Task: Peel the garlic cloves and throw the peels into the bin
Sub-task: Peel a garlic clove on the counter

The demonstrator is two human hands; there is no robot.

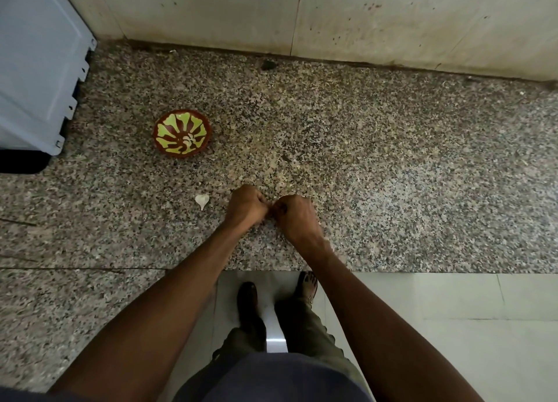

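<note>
Speckled granite forms the countertop (362, 148), which runs under a stained pale wall (392, 18) along its far edge and ends at a straight near edge above a light tiled floor (453, 326). Near the middle of the near edge, the left hand (246, 203) and the right hand (294, 217) meet knuckle to knuckle, both curled into loose fists with the fingertips pinched together at the point where they touch. Whatever they pinch is hidden between the fingers; it may be a garlic clove, but the view does not settle that. Just to the left of the left hand, a single pale garlic peel (201, 200) lies flat on the granite, apart from the hand. Farther back and to the left, a small brown bowl (182, 133) with a green pattern stands on the counter, holding a few whitish garlic cloves (189, 138) at its centre. At the far left edge a grey-blue appliance (39, 63) sits over the counter's corner. Below the near edge, the person's feet (247, 299) stand on the floor.
</note>
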